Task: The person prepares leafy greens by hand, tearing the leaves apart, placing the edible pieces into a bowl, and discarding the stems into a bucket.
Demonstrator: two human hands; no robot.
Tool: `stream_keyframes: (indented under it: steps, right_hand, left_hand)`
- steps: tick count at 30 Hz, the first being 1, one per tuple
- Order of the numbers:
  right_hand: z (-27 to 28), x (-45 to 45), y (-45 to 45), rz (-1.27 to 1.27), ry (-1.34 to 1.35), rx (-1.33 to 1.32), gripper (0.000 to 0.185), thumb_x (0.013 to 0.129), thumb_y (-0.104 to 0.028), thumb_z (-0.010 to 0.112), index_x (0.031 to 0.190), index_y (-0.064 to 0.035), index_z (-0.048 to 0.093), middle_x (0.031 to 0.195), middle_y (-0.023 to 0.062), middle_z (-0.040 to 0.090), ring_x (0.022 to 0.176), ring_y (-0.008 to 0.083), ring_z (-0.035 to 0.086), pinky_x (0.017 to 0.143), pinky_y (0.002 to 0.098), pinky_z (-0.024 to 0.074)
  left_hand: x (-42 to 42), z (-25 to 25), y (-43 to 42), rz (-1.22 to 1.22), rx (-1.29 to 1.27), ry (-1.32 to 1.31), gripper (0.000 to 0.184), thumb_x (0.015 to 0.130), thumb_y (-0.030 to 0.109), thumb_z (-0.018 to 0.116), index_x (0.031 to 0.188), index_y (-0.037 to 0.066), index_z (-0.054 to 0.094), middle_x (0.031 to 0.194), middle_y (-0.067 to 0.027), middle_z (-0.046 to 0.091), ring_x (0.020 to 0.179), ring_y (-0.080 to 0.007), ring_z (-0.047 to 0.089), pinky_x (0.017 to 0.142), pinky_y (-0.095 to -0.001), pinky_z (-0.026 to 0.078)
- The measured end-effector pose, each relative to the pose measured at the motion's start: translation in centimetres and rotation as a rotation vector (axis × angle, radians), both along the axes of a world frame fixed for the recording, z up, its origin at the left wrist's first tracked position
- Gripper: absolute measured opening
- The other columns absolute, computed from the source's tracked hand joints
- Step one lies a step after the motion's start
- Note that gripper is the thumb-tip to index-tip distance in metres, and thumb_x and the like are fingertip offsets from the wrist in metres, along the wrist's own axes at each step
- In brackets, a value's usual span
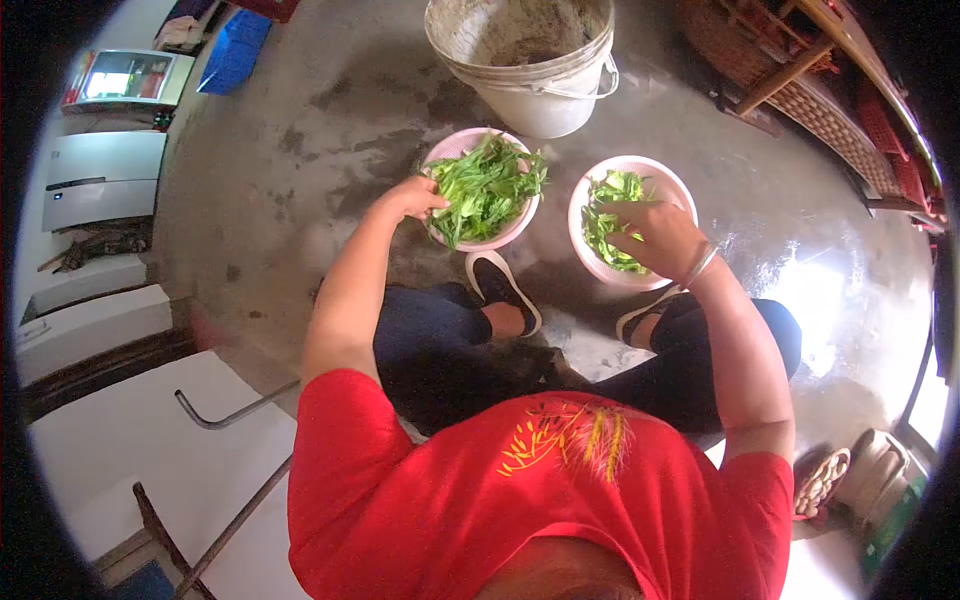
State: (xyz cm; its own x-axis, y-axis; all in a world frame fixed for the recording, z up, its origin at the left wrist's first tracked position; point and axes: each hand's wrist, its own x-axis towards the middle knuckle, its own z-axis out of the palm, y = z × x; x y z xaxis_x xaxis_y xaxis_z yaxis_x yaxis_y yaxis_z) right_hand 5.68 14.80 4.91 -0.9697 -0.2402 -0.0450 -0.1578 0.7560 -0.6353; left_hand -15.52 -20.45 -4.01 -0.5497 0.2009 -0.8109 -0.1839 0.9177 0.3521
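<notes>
Two pink plastic baskets stand on the floor before my feet. Long-leaved greens (490, 185) heap above the rim of the left basket (515, 232). Fewer green leaves (625, 187) lie low inside the right basket (672, 172). At the near-left edge of the heap, my left hand (412, 198) has its fingers closed on some of the greens; the fingertips are partly hidden by leaves. My right hand (660, 235), with a bracelet (702, 266) at the wrist, reaches down over the right basket. Its fingers are apart above the leaves, and I see nothing held in them.
A dirty white bucket (545, 95) with a handle stands just beyond the baskets. My shoes (503, 290) are close behind them. Woven wooden furniture (830, 115) is at the far right, a blue container (234, 50) at the far left. A bent metal bar (235, 412) juts out at lower left.
</notes>
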Motion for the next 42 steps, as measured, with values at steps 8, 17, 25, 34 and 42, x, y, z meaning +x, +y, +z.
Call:
stream_keyframes:
  steps: [8,17,25,34,42]
  right_hand:
    - [-1.9,0.5,-2.0,-0.114,-0.114,-0.521,0.028,0.082,-0.021,0.059,0.1,-0.0004,0.061,0.08,0.0117,0.064,0.071,0.0185,0.062,0.068,0.0291,0.0485]
    - [-1.7,1.3,-0.2,-0.37,-0.323,-0.993,0.027,0.082,-0.024,0.063,0.099,-0.004,0.058,0.081,0.0018,0.062,0.072,0.0092,0.059,0.061,0.0216,0.0459]
    - [-2.8,0.8,1.7,-0.355,-0.313,-1.036,0.026,0.082,-0.022,0.063,0.098,-0.0018,0.059,0.083,0.0038,0.063,0.072,0.0099,0.06,0.059,0.0229,0.0476]
    - [-4.1,0.5,1.9,-0.415,-0.307,-1.088,0.021,0.082,-0.015,0.061,0.098,-0.0016,0.058,0.081,0.004,0.063,0.069,0.0102,0.06,0.058,0.0228,0.0474]
    - [-3.8,1.2,2.1,-0.37,-0.339,-1.01,0.029,0.08,-0.018,0.064,0.103,-0.0011,0.056,0.08,0.0044,0.063,0.068,0.0121,0.059,0.057,0.0236,0.0468]
  left_hand:
    - [10.2,10.4,9.5,0.077,0.654,0.034,0.026,0.077,0.019,0.067,0.099,0.006,0.059,0.087,0.0006,0.061,0.074,-0.0075,0.052,0.061,-0.022,0.042]
    - [11.8,9.6,17.5,0.078,0.928,0.048,0.028,0.08,0.02,0.065,0.104,0.008,0.059,0.094,0.0012,0.061,0.081,-0.007,0.054,0.067,-0.0231,0.043]
    - [12.0,8.2,20.3,0.162,0.979,-0.162,0.028,0.082,0.019,0.064,0.107,0.008,0.058,0.096,-0.0007,0.061,0.083,-0.0087,0.056,0.071,-0.0251,0.048]
    - [11.7,6.9,20.3,0.234,0.985,-0.264,0.025,0.083,0.017,0.06,0.106,0.007,0.056,0.096,-0.0008,0.06,0.084,-0.009,0.056,0.072,-0.0263,0.048]
    - [12.6,7.8,20.3,0.14,0.943,-0.189,0.035,0.082,0.023,0.064,0.11,0.008,0.052,0.1,-0.0006,0.058,0.088,-0.0093,0.054,0.072,-0.026,0.045]
